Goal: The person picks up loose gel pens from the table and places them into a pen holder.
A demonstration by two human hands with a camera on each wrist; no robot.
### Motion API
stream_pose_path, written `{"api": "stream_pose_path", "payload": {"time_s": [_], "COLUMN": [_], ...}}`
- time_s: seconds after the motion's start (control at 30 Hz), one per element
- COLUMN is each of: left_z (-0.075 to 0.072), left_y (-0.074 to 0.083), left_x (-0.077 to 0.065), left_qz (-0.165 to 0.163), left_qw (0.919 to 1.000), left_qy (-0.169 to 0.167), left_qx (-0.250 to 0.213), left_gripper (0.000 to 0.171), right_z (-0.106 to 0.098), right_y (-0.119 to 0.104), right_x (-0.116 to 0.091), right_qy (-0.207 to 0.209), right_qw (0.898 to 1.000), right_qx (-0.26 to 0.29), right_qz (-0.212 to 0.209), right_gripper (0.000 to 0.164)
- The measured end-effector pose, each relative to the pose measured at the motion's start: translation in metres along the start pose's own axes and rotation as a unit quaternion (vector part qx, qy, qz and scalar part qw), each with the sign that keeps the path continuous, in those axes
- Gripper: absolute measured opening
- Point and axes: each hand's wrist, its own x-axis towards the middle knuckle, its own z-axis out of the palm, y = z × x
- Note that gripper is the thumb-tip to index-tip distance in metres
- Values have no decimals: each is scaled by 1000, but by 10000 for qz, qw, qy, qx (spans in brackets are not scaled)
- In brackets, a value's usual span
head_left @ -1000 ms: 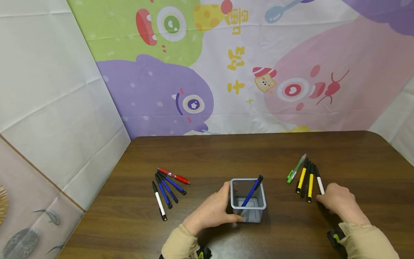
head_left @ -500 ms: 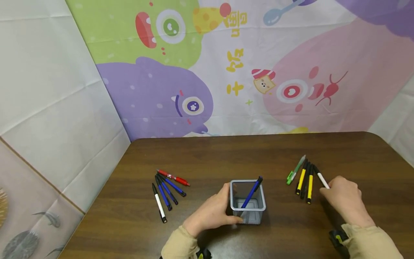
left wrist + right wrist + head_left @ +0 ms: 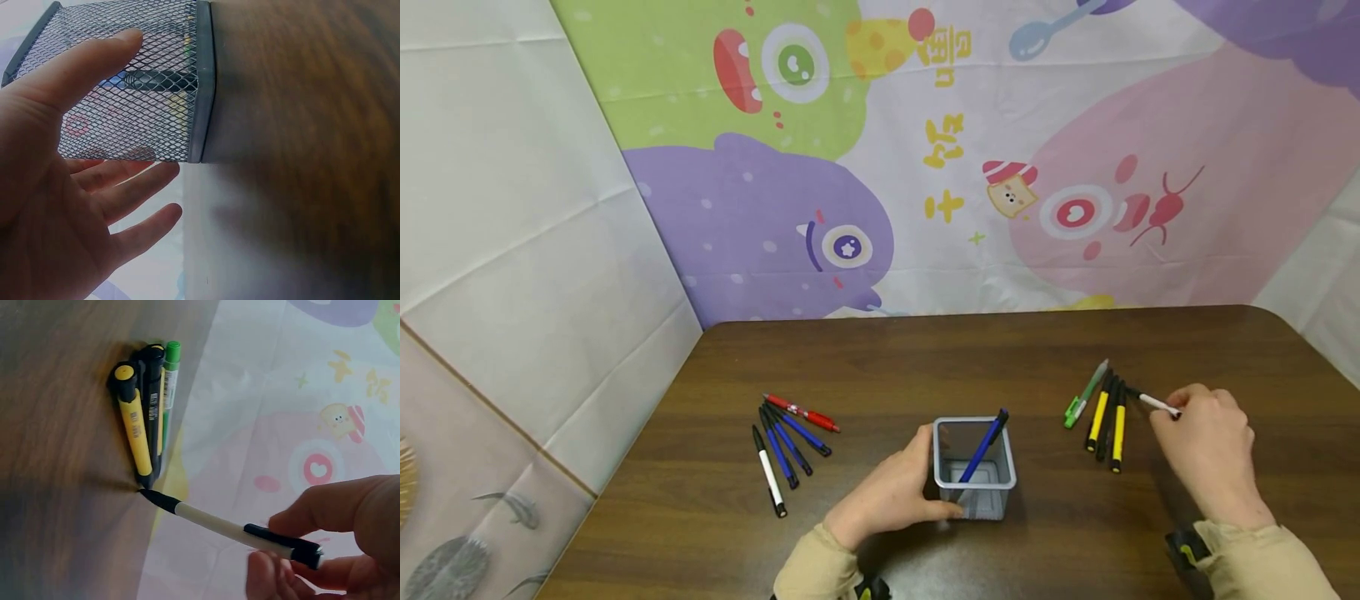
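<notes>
My left hand (image 3: 889,490) holds the silver mesh pen holder (image 3: 991,502) from its left side. In the left wrist view, its thumb lies across one mesh wall (image 3: 164,115) and the fingers reach along an adjoining side. One blue pen (image 3: 981,453) leans inside, its dark end above the rim. On the right, my right hand (image 3: 1206,450) pinches a white pen (image 3: 1152,402) with black ends, near its clip end, between thumb and fingers. The right wrist view shows this white pen (image 3: 212,524) tilted, its black tip at the lower ends of the yellow-and-black pens (image 3: 136,428).
Beside the right hand lie a green pen (image 3: 1086,394), yellow-and-black pens (image 3: 1100,417) and a black pen. On the left are several blue pens (image 3: 781,442), a red pen (image 3: 803,412) and a white pen (image 3: 769,471). A cartoon-printed cloth (image 3: 970,283) hangs behind the table (image 3: 880,358).
My right hand has moved slightly away from me and right, turning the white pen so its clip end lifts and swings outward. The left hand and pen holder stay put.
</notes>
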Motion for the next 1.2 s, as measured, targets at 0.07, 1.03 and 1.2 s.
{"api": "stream_pose_path", "payload": {"time_s": [0.07, 1.03, 1.2], "left_z": [0, 1, 1], "left_y": [0, 0, -1], "left_x": [0, -1, 1], "left_qz": [-13, -5, -37], "left_qw": [10000, 9997, 9997], "left_qy": [-15, -40, -49], "left_qx": [-15, -238, -216], "left_gripper": [90, 90, 90], "right_z": [-1, -15, -18], "right_y": [-3, -43, -49], "right_x": [-1, -7, -7], "right_qy": [212, 1621, 1674], "right_qw": [9998, 9815, 9778], "right_qx": [65, 853, 990], "right_qz": [-19, -566, -784], "right_gripper": [20, 24, 23]}}
